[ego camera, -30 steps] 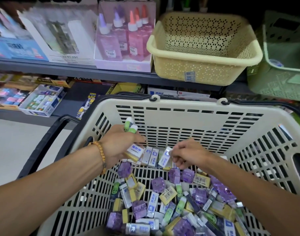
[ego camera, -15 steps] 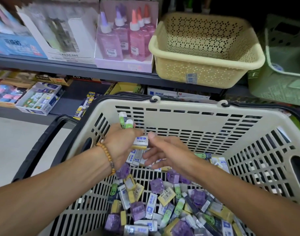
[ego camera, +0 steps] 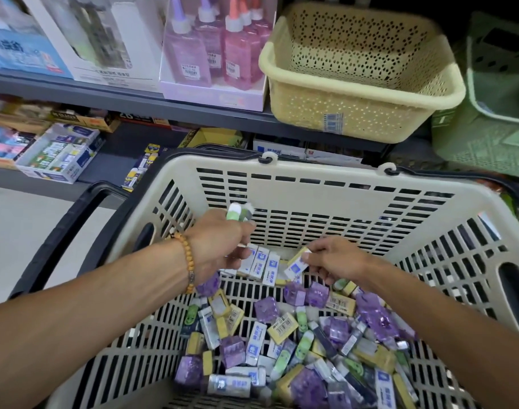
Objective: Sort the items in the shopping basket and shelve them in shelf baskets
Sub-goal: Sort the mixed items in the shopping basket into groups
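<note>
A cream shopping basket with black handles fills the lower view. It holds several small erasers: purple wrapped ones, yellow ones and white-and-blue boxed ones. My left hand grips a bunch of erasers, with green-and-white ones sticking up above the fist and white-blue ones fanning out below. My right hand pinches one white-and-blue eraser just right of that bunch. Both hands are inside the basket near its far wall.
On the shelf above stand a cream perforated shelf basket, a green shelf basket at the right, and a display box of pink and purple bottles. Stationery boxes lie on the lower shelf at left.
My right hand moved away from the left hand, down to the right, and now pinches one white-and-blue eraser. The left hand keeps its bunch and has barely shifted.
</note>
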